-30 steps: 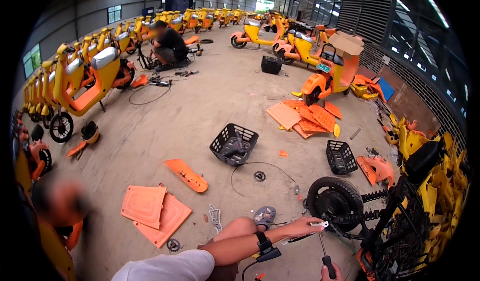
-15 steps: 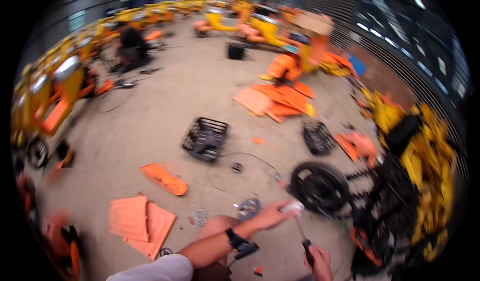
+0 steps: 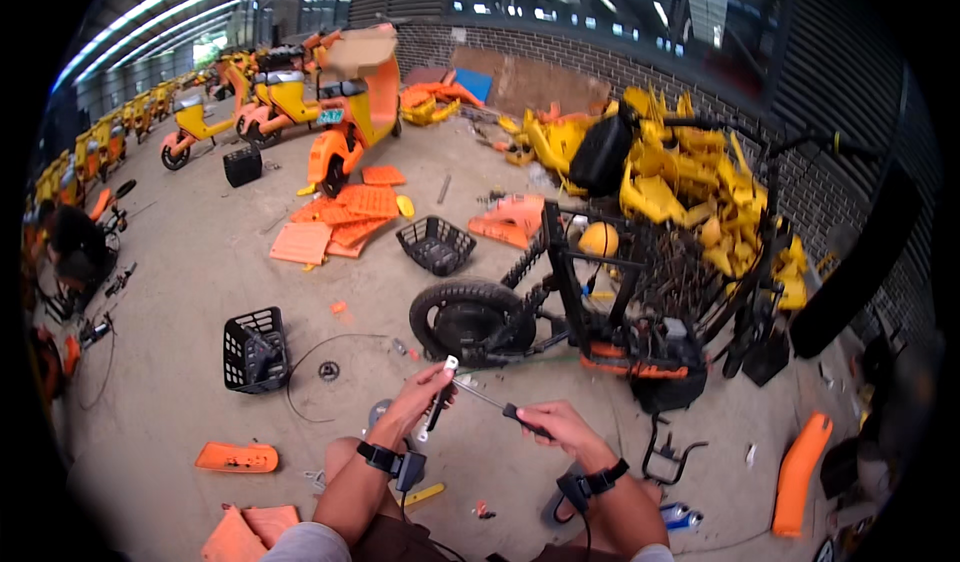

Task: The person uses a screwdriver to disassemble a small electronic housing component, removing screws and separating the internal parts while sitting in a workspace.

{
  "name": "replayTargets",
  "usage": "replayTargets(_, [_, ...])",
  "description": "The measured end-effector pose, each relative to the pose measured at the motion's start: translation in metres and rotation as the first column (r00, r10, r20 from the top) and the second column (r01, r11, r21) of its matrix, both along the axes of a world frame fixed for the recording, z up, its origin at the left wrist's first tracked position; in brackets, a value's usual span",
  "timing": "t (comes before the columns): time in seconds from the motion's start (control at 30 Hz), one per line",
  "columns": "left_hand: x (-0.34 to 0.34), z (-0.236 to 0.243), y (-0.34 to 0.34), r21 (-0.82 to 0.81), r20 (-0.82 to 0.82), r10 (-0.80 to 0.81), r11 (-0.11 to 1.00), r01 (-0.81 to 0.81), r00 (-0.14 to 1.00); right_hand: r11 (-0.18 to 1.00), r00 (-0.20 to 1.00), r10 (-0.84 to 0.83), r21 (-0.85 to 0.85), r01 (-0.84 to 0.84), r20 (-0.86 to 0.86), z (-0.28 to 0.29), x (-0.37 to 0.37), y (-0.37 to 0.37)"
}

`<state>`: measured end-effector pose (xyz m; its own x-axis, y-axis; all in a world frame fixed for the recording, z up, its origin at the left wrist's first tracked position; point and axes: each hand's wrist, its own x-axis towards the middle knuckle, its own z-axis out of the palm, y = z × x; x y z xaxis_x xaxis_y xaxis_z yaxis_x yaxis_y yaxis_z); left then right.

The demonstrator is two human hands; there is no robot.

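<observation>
In front of my knees my left hand (image 3: 418,394) is closed around a narrow black-and-silver part (image 3: 436,414) with pale ends. My right hand (image 3: 563,425) grips the black handle of a screwdriver (image 3: 482,395). Its thin shaft points left, and the tip is at or close to the upper end of the part; whether they touch I cannot tell. Just beyond my hands lies a stripped scooter frame (image 3: 590,302) with its black rear wheel (image 3: 470,317) toward me.
Black baskets (image 3: 255,350) (image 3: 437,245) and orange panels (image 3: 345,217) lie on the floor. Yellow body panels (image 3: 690,187) are heaped against the wall. To my right are an orange strip (image 3: 802,475) and blue cans (image 3: 680,515). Scooters (image 3: 300,97) stand far left; a person (image 3: 78,247) crouches there.
My view has swung right, bringing the scooter frame nearer the centre. My hands have come closer together, and the screwdriver now slants more level toward the part in my left hand.
</observation>
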<state>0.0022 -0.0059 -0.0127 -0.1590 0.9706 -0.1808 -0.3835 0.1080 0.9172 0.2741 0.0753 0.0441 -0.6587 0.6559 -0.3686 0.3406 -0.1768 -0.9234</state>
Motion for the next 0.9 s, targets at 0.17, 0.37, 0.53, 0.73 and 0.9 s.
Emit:
replayTargets(0.17, [0.053,0.043,0.047,0.165,-0.040,-0.119,0.978,0.124,0.992,0.933,0.980,-0.144,-0.348,0.087,-0.140,0.019,0.064,0.009])
replayTargets(0.37, [0.119,0.044,0.073,-0.060,-0.315,-0.369,0.927,0.370,0.874,0.834,0.823,-0.516,-0.358,0.420,-0.235,-0.027,0.096,-0.087])
replayTargets(0.53, [0.212,0.070,0.055,-0.198,-0.460,-0.535,0.840,0.505,0.709,0.714,0.582,-0.651,-0.655,0.249,-0.488,-0.082,0.144,-0.141])
replayTargets(0.73, [0.190,0.036,0.037,-0.103,-0.257,-0.509,0.860,0.501,0.821,0.626,0.500,-0.701,-0.774,0.092,-0.508,-0.111,0.121,-0.165])
replayTargets(0.9, [0.161,0.037,0.051,-0.083,0.073,-0.247,0.964,0.252,0.966,0.425,0.379,-0.905,-0.346,0.836,-0.195,-0.001,0.178,-0.145])
